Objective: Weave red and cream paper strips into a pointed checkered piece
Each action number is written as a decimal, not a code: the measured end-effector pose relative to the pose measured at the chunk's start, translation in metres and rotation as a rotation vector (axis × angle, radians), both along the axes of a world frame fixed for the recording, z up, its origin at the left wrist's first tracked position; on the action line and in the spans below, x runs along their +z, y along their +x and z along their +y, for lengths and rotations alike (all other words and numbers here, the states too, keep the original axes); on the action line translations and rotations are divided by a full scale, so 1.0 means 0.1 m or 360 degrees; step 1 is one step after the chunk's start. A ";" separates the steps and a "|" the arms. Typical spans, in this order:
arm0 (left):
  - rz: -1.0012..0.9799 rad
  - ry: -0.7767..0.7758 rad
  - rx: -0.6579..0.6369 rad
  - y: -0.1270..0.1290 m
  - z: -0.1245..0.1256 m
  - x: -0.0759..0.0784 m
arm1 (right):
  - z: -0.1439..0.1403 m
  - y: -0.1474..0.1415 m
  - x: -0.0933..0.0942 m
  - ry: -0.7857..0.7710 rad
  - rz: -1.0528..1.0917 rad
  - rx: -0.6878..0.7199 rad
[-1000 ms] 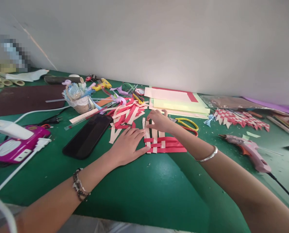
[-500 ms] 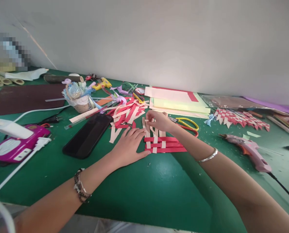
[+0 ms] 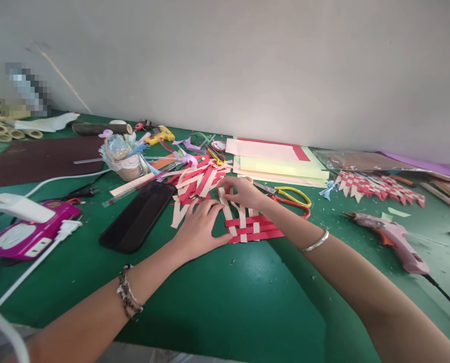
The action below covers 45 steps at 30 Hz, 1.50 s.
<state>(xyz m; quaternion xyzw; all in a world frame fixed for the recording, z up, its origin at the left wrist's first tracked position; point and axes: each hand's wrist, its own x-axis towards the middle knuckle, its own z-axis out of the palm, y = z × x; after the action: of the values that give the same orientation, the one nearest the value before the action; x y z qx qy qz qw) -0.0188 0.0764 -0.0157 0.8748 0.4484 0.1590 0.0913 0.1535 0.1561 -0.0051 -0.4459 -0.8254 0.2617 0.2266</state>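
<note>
A small woven mat of red and cream paper strips (image 3: 253,228) lies on the green table (image 3: 217,302). My left hand (image 3: 200,226) rests flat beside it, fingers spread, pressing on its left edge and on loose strips. At the mat's far side, my right hand (image 3: 243,191) pinches the upper ends of the cream strips. Just behind both hands is a loose pile of red and cream strips (image 3: 198,181).
A black phone (image 3: 137,216) lies left of my hands. Yellow-handled scissors (image 3: 291,196) and stacked paper sheets (image 3: 277,161) sit behind the mat. A pink glue gun (image 3: 393,239) lies at right, a finished woven piece (image 3: 376,185) beyond it. A purple power strip (image 3: 24,234) is at far left.
My right hand has shifted left along the strip ends and the mat has turned slightly. My left hand stays pressed at the mat's left edge.
</note>
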 end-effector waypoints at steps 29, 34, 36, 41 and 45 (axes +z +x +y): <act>0.0028 0.0009 -0.0249 0.02 -0.07 0.10 | -0.90 0.44 0.24 0.0281 -0.0542 0.0137; 0.0067 0.0069 -0.0269 0.02 -0.08 0.10 | -1.03 0.42 0.13 0.0238 -0.0576 0.0141; 0.0065 0.0063 -0.0279 0.02 -0.08 0.11 | -1.03 0.41 0.11 0.0228 -0.0548 0.0129; 0.0058 0.0037 -0.0296 0.02 -0.08 0.11 | -1.03 0.38 0.06 0.0252 -0.0492 0.0086; 0.0070 0.0050 -0.0309 0.02 -0.08 0.11 | -1.04 0.35 0.03 0.0274 -0.0478 0.0052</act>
<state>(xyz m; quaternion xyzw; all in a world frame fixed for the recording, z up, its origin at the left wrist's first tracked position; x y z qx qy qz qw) -0.0167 0.0682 -0.0045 0.9187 0.3610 0.1372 0.0827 0.1885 0.0519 -0.0018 -0.4454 -0.8765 0.1241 0.1338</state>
